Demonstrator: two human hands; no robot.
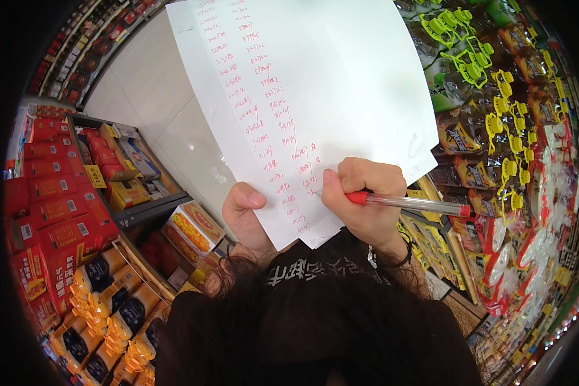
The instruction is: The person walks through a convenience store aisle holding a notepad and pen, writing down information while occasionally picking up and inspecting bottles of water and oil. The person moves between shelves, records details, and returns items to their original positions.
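Observation:
Sheets of white paper (362,87) lie before me, held up over the shop aisle. Two columns of handwritten red figures run down their left part. My left hand (246,212) grips the lower left edge, thumb on top and the fingers hidden behind the paper. In my right hand (371,198) is a clear ballpoint pen with a red grip (415,202). Its tip touches the paper at the lower end of the second column. A second sheet's corner shows behind the first at the bottom.
Red cartons (67,193) are stacked at the left beside a shelf bin (120,169) of boxes. Orange-capped bottles (111,309) stand at lower left. Dark drink bottles with yellow handles (477,140) and bagged goods (530,251) line the right. Pale floor tiles (173,106) show at upper left.

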